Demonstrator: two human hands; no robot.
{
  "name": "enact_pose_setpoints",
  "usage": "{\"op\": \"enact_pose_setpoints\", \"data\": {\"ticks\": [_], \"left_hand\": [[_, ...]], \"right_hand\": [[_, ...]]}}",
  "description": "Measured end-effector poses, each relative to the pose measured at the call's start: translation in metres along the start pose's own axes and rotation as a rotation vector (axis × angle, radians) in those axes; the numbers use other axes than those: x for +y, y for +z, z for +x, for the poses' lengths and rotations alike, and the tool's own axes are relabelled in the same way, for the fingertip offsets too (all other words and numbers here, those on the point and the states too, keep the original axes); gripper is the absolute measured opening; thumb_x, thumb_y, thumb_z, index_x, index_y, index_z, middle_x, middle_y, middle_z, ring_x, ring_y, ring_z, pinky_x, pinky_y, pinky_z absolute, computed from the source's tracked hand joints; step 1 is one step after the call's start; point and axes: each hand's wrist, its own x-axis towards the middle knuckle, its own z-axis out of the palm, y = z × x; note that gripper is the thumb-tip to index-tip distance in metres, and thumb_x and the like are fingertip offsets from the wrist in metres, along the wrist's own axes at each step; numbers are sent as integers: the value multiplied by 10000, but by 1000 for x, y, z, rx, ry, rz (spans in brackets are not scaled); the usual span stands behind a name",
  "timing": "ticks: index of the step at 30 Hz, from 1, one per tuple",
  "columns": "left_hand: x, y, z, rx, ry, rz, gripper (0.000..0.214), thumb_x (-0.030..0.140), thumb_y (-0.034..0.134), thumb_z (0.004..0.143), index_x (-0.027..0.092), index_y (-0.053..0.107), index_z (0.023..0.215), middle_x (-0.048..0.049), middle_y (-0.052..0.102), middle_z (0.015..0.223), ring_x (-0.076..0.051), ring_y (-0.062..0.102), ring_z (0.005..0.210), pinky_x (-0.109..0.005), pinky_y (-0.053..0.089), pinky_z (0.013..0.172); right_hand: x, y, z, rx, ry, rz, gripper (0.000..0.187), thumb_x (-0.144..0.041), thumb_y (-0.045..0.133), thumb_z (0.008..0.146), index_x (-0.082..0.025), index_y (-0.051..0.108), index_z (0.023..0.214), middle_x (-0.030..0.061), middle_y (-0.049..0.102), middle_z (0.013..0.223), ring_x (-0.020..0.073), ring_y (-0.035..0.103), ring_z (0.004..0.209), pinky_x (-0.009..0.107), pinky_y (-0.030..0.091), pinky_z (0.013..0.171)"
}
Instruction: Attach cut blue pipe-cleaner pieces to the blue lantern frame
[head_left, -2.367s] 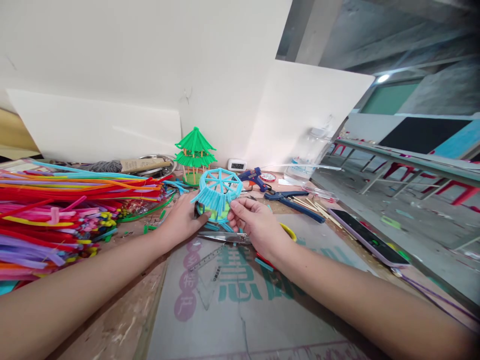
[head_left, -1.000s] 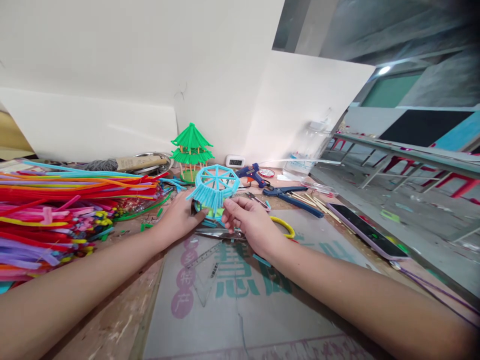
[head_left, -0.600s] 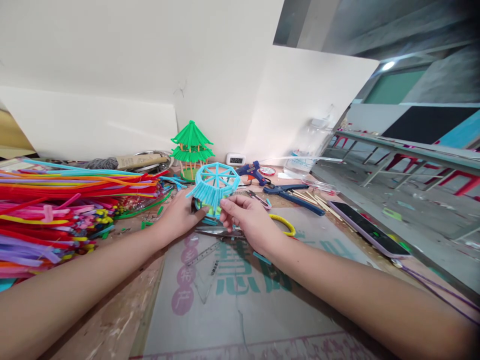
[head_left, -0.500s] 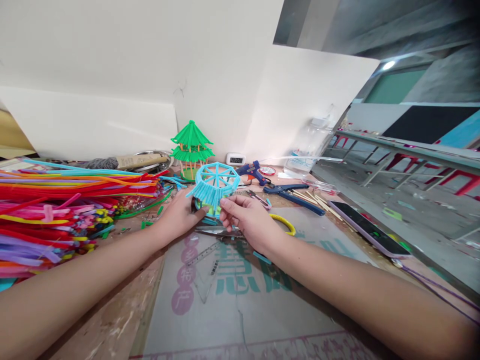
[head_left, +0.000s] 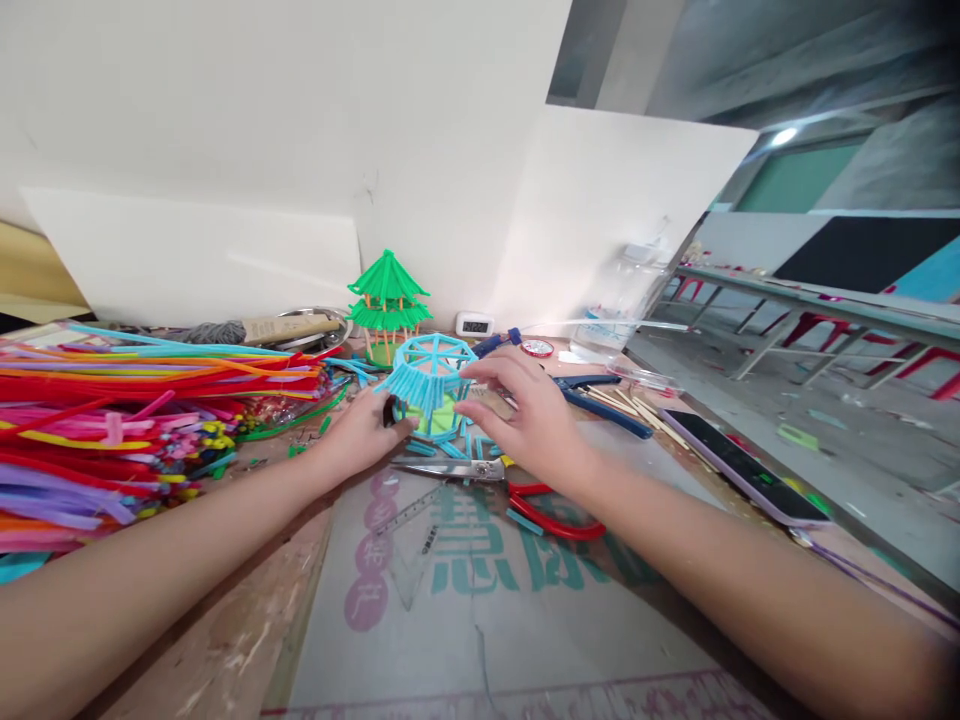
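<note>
A small light-blue pavilion model (head_left: 421, 385), apparently made of pipe cleaners, stands at the middle of the table with a spoked ring on top and a green base. At its left side my left hand (head_left: 361, 432) grips it, thumb in front and fingers partly hidden. My right hand (head_left: 536, 410) is at the model's right, thumb and fingers apart in a loose curve with nothing between them; whether a fingertip touches the frame I cannot tell. Just in front lie scissors with red and yellow handles (head_left: 559, 528) and short blue pieces (head_left: 450, 450).
Bundles of coloured pipe cleaners (head_left: 150, 420) cover the left side. Behind stand a green tiered pavilion (head_left: 388, 295), a small digital clock (head_left: 475, 325) and a plastic bottle (head_left: 619, 300). To the right are a blue glue gun (head_left: 496, 342), blue-handled pliers (head_left: 607, 405), wooden sticks (head_left: 652, 415) and a phone (head_left: 739, 465).
My right hand has opened and drawn back to the right from the model's front, uncovering the green base and the scissors. My left hand stays at the model's left side.
</note>
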Motion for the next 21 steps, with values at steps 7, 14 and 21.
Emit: {"op": "enact_pose_setpoints", "data": {"ticks": [7, 14, 21], "left_hand": [[-2, 2, 0, 3, -37, 63, 228, 377, 602, 800, 181, 612, 916, -7, 592, 761, -167, 520, 690, -286, 454, 636], [-2, 2, -2, 5, -35, 43, 226, 392, 599, 801, 183, 605, 887, -8, 584, 757, -166, 521, 696, -283, 451, 630], [-2, 2, -2, 1, -56, 23, 241, 403, 605, 797, 182, 601, 893, -16, 593, 784, -169, 530, 705, -288, 452, 641]], "right_hand": [[-2, 9, 4, 11, -257, -263, 385, -429, 599, 867, -221, 569, 1190, 136, 550, 1244, 285, 483, 1192, 479, 372, 1013], [6, 12, 4, 13, -246, -266, 324, -371, 585, 887, -213, 593, 1170, 131, 569, 1219, 266, 482, 1183, 464, 378, 1008], [9, 10, 4, 13, -333, -295, 233, -285, 568, 902, -257, 634, 1124, 113, 547, 1277, 256, 464, 1218, 490, 358, 1020]]}}
